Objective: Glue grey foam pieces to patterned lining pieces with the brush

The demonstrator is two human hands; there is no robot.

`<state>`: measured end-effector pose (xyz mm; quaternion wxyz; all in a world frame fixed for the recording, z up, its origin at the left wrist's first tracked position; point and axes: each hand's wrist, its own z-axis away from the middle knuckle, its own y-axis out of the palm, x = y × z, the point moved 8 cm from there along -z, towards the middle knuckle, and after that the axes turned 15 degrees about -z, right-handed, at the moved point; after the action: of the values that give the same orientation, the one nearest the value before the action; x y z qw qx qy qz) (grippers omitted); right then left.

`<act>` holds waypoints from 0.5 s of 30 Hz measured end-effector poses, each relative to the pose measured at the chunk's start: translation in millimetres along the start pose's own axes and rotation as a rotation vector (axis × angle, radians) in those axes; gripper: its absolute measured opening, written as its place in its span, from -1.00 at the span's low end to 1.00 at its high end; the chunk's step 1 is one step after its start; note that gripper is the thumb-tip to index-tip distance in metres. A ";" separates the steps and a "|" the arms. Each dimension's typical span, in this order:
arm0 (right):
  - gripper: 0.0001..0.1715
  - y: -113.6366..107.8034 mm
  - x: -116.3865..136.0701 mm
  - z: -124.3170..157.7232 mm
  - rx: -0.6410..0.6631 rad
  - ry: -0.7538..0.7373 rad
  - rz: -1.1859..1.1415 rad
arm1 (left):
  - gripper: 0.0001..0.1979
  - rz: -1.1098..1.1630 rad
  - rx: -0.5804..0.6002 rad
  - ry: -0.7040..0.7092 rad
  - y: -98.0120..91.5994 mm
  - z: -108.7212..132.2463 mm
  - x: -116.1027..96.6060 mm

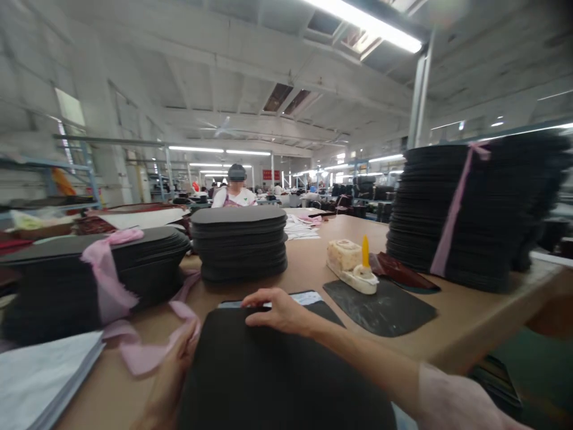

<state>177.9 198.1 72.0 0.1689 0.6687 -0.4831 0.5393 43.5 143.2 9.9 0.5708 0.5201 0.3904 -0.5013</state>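
A large dark grey sheet (268, 370) with rounded corners lies in front of me, over a piece with a pale blue-and-white underside (308, 297). My left hand (183, 346) is at the sheet's left edge, fingers closed against it and partly blurred. Across the far edge reaches my right hand (275, 310), its fingers stretched out and the thumb apart, touching the sheet's top. Just beyond stands a stack of similar dark pieces (242, 251). A loose pink cloth strip (147, 349) trails over the table beside my left hand.
On the brown table (353, 224), a pale block with a yellow-handled tool (365, 254) sits on a dark sheet (389, 310). Tall tied stacks (421, 209) rise at right; another tied stack (152, 263) is left, near white sheets (45, 370). A person (235, 191) is beyond.
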 end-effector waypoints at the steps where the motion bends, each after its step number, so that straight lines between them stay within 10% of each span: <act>1: -0.67 4.7 -3.2 1.6 -0.010 -0.003 0.002 | -0.54 0.031 0.007 -0.032 -5.2 1.1 6.0; 6: -0.79 23.0 -20.0 7.5 0.001 0.003 0.009 | -0.58 0.266 0.220 -0.083 -6.4 2.4 20.5; 15: -0.79 26.2 -56.8 8.8 -0.013 0.069 0.058 | -0.79 0.163 0.165 -0.164 -24.5 -7.6 29.0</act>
<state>163.9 205.4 10.9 0.1742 0.6343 -0.4995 0.5638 25.7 146.9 -24.3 0.5949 0.5524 0.2565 -0.5245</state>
